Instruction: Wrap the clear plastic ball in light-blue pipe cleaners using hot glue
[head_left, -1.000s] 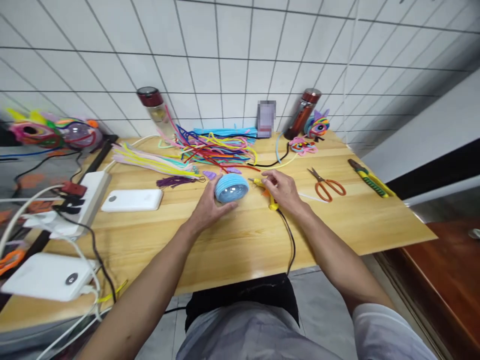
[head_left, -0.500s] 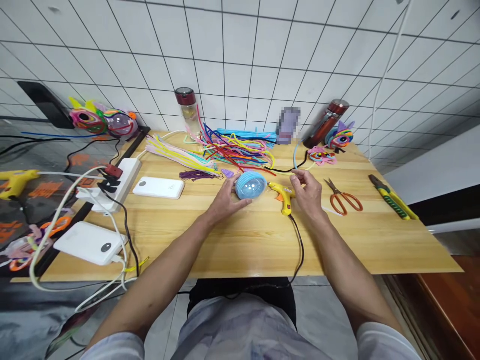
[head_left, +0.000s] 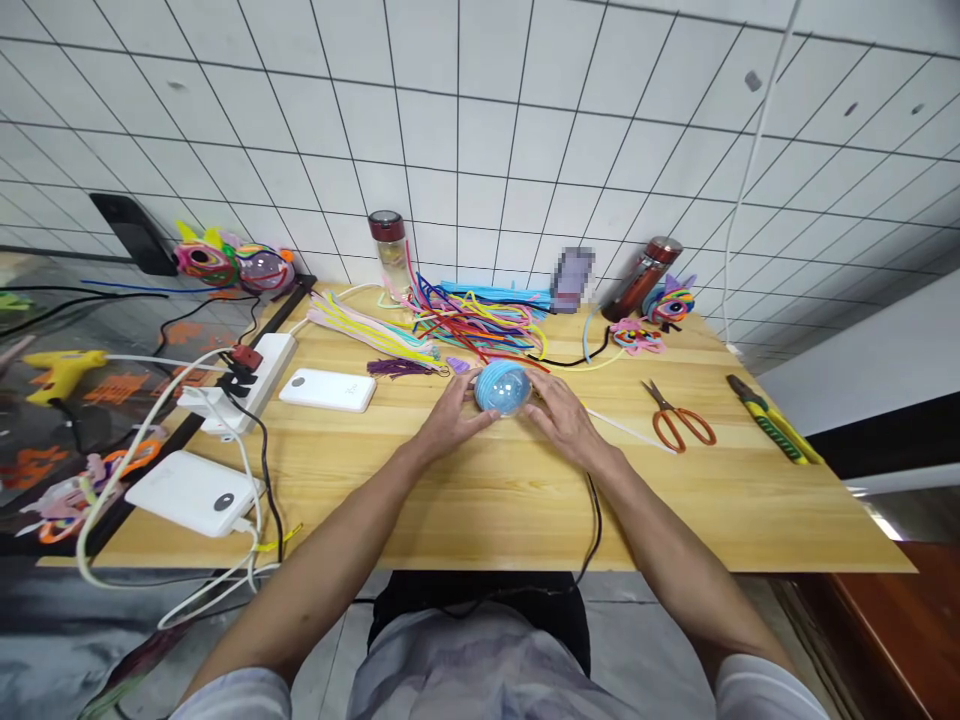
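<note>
A clear plastic ball [head_left: 513,388] wrapped partly in light-blue pipe cleaner sits between my two hands, just above or on the table. My left hand [head_left: 451,417] grips its left side, fingers behind and thumb in front. On the right side, the fingers of my right hand [head_left: 561,415] curve against the ball. The yellow glue gun is mostly hidden under my right hand; its black cord [head_left: 596,520] runs down over the table's front edge. A white stick [head_left: 630,428] lies to the right of that hand. Behind the ball is a heap of coloured pipe cleaners [head_left: 472,322].
Scissors [head_left: 679,418] and green-yellow pliers [head_left: 776,420] lie at the right. White power banks [head_left: 328,389] and a power strip [head_left: 259,385] with cables are at the left. Along the wall stand a glass bottle [head_left: 389,245], a dark red flask [head_left: 643,278] and decorated fish [head_left: 670,300].
My right hand has moved left from beside the glue gun onto the ball, now covering the gun. The ball has turned, showing more clear surface at the right. The view has shifted.
</note>
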